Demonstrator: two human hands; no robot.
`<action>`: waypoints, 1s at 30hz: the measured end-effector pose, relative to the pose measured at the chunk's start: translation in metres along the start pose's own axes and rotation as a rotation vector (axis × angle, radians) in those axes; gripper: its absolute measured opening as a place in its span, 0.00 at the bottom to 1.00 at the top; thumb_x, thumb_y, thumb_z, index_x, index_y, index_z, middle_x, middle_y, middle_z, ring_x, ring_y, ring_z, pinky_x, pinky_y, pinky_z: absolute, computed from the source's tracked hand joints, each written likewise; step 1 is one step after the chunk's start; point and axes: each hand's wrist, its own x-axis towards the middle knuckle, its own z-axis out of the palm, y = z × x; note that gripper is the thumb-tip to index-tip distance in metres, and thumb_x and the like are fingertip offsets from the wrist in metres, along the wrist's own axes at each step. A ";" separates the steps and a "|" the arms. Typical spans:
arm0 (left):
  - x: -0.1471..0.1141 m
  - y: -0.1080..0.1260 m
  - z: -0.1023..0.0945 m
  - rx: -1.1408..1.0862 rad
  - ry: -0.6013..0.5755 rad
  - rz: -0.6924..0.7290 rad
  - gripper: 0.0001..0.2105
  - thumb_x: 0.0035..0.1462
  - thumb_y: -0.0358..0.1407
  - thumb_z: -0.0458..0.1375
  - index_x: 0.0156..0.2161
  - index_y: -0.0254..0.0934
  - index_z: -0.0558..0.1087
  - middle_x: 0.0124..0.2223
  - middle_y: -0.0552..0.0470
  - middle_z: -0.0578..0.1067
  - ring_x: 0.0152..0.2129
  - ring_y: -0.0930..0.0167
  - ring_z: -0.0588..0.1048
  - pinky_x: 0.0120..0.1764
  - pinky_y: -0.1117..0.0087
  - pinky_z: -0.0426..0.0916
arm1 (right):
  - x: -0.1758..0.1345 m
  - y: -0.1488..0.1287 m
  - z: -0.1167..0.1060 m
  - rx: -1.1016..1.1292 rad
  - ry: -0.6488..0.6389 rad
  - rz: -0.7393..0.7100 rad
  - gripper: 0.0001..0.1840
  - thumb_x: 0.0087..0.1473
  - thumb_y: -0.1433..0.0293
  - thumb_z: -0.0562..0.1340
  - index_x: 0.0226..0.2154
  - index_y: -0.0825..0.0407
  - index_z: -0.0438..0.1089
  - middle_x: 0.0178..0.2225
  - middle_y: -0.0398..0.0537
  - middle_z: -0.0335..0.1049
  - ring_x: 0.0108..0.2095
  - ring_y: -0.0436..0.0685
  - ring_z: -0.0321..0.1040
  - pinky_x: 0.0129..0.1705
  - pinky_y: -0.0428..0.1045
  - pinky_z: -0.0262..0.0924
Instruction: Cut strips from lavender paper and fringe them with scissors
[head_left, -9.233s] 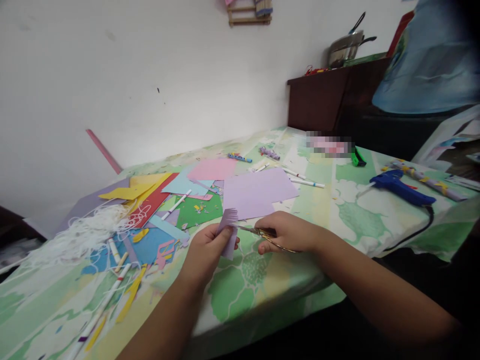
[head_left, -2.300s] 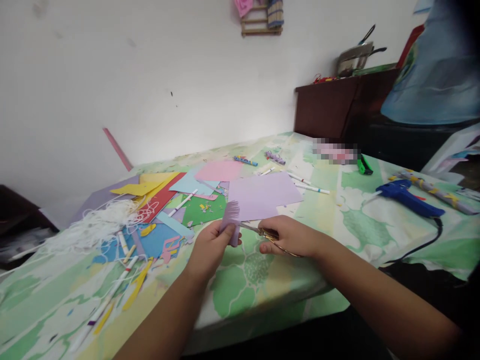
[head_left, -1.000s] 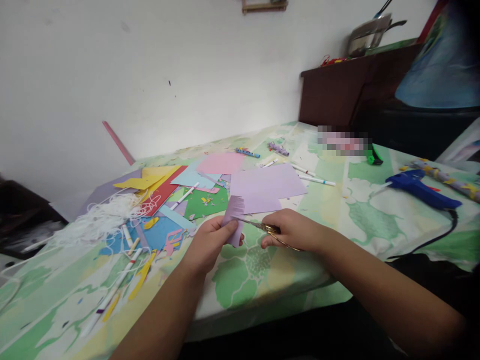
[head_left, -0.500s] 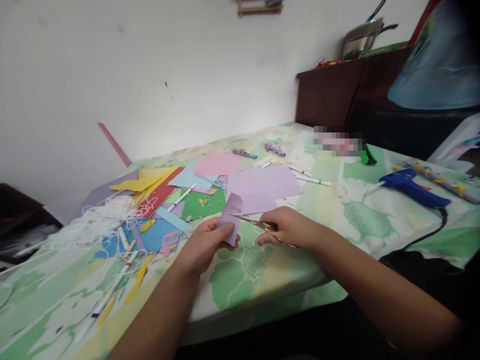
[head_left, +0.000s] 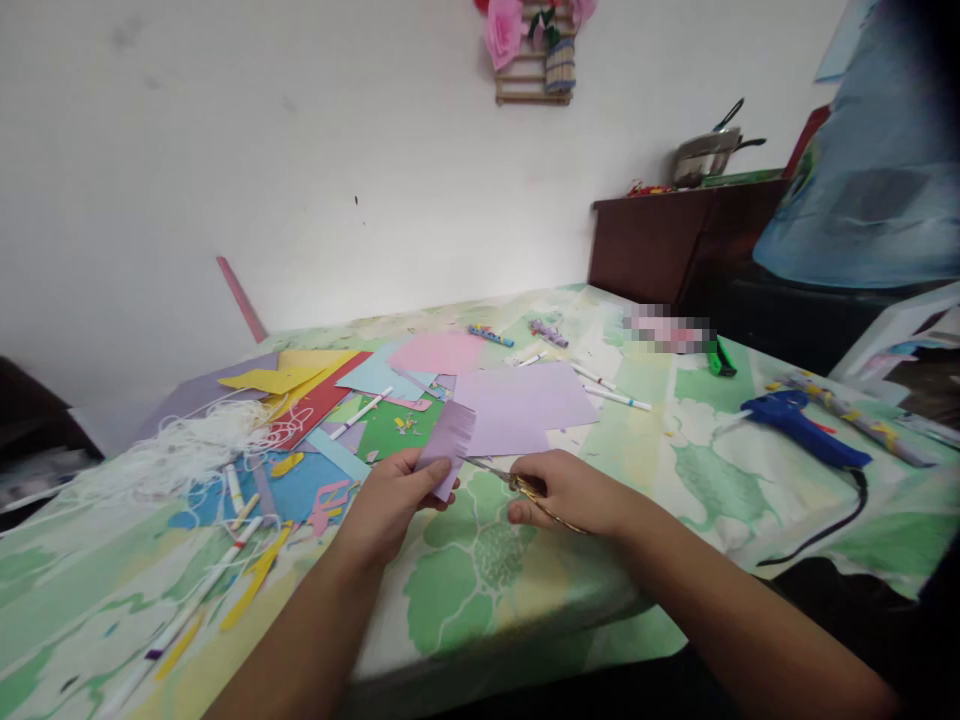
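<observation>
Between the thumb and fingers of my left hand (head_left: 401, 495) is a strip of purple paper (head_left: 448, 447), its right edge cut into a fringe of short slits. My right hand (head_left: 562, 490) is closed round the gold handles of a pair of scissors (head_left: 521, 482). Their blades point left and end close to the fringed edge; whether they touch the paper I cannot tell. Behind the strip, a larger light purple sheet (head_left: 517, 405) lies flat on the table, beside a green sheet (head_left: 397, 425) with small paper scraps on it.
White string (head_left: 217, 450) lies tangled at the left, near yellow paper (head_left: 274, 378), a red sheet (head_left: 330, 385) and several markers. At the right are a blue glue gun (head_left: 806, 425) with its cord, a decorated stick (head_left: 870, 420) and a green cutter (head_left: 721, 358).
The view has tilted up, showing more of the wall. More slits show along the strip's edge, and the scissor tips have shifted from across the paper to its right edge.
</observation>
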 end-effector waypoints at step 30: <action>-0.006 0.002 0.009 0.098 0.063 0.096 0.08 0.43 0.35 0.54 0.19 0.34 0.66 0.16 0.58 0.66 0.15 0.78 0.62 0.21 0.77 0.55 | 0.002 -0.007 0.008 -0.099 0.068 -0.040 0.21 0.41 0.51 0.53 0.23 0.53 0.58 0.20 0.40 0.55 0.21 0.46 0.49 0.21 0.42 0.42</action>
